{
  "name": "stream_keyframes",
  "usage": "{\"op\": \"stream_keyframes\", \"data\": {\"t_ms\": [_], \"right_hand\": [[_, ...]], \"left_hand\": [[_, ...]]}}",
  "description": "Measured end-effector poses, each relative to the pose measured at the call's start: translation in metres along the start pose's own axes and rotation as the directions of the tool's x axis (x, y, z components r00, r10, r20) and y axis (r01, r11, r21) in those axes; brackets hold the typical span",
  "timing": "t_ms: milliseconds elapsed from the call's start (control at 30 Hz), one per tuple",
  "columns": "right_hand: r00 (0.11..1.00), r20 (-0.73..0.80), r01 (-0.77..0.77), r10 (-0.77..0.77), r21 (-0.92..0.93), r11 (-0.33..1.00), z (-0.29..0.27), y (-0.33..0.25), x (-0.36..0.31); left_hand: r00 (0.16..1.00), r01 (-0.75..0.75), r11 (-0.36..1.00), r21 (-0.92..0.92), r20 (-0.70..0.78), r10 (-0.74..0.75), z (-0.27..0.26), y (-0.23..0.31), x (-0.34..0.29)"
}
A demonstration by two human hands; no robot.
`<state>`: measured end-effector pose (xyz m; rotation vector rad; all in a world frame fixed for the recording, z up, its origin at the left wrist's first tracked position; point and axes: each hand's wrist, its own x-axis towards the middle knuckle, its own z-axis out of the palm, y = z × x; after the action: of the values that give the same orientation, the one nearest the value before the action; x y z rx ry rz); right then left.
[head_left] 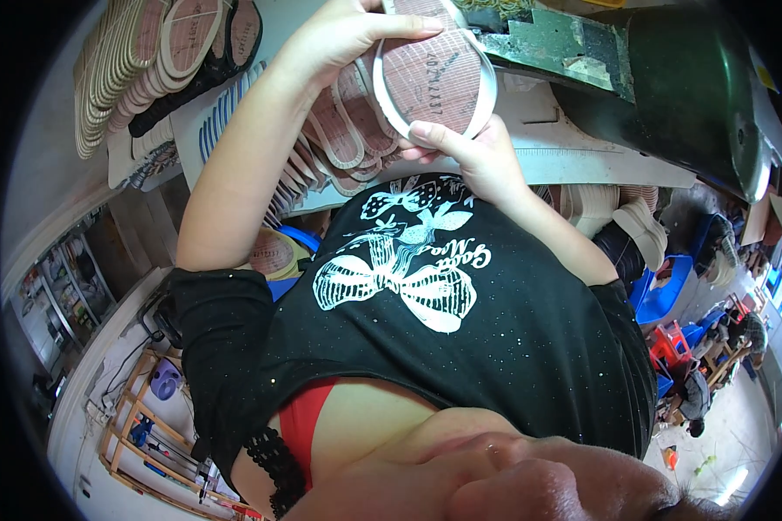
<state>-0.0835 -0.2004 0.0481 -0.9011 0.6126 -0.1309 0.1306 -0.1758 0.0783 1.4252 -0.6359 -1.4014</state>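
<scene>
My left hand (343, 39) and my right hand (491, 161) hold one shoe insole (434, 65) between them, over the work table. Its face is reddish-brown with fine lines and dark printing, and a white strip (487, 87) runs along its edge. The left thumb lies across the upper part of the insole. At the lower end the right thumb presses on the rim, with the other fingers curled underneath. The far tip of the insole is cut off by the top of the picture. Just below the left hand, overlapping insoles (334, 130) lie in a row.
A dark green machine (686, 95) with a worn flat arm (565, 52) stands to the right of my hands. More insoles (122, 78) are stacked at the far left of the table. Blue bins (665, 291) and a red stool (669, 343) stand on the floor at right.
</scene>
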Motion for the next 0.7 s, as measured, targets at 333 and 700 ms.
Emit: {"op": "stream_keyframes", "data": {"t_ms": [333,700], "right_hand": [[0.987,-0.124,0.12,-0.1,0.161,0.98,0.014,-0.018,0.023],[0.967,-0.193,0.176,-0.164,0.049,0.983,0.017,-0.026,0.029]], "left_hand": [[0.929,-0.132,0.709,0.692,0.336,-0.154,-0.031,0.053,0.046],[0.924,0.037,0.724,0.689,0.253,-0.287,-0.038,0.063,0.041]]}}
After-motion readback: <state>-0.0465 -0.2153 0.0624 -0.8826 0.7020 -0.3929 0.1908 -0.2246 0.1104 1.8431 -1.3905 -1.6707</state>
